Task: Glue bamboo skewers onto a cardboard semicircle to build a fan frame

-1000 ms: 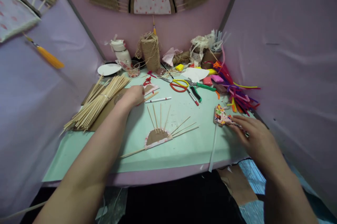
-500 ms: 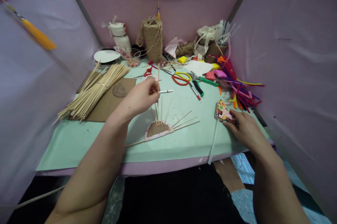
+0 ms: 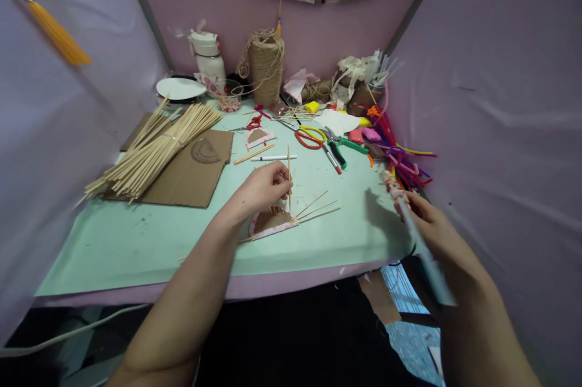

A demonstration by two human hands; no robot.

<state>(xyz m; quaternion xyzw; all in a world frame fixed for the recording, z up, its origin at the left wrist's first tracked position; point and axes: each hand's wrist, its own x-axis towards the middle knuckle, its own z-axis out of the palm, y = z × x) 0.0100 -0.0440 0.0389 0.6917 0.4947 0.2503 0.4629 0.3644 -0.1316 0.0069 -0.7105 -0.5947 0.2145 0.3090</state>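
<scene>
My left hand [image 3: 268,185] pinches an upright thin wooden stick [image 3: 289,162] over a small half-round cardboard piece [image 3: 268,223] with a pink-and-white patterned rim. Several thin sticks [image 3: 318,212] fan out from that piece to the right; others near its top are partly hidden by my left hand. At the right, my right hand [image 3: 425,217] is wrapped round a colourful patterned glue gun [image 3: 393,185], lifted off the table. A translucent glue stick [image 3: 425,253] runs from its back toward me, blurred.
A bundle of sticks [image 3: 154,153] lies on cardboard [image 3: 200,184] at the left. Scissors [image 3: 310,137], green-handled pliers [image 3: 350,144], pipe cleaners [image 3: 404,165] and a second half-round piece [image 3: 259,137] lie farther back. Behind stand a twine spool [image 3: 266,68] and a bottle [image 3: 210,59].
My left hand has moved down and right with its stick, closer to the half-round piece. My right hand has raised and turned the glue gun, so its glue stick now points toward me.
</scene>
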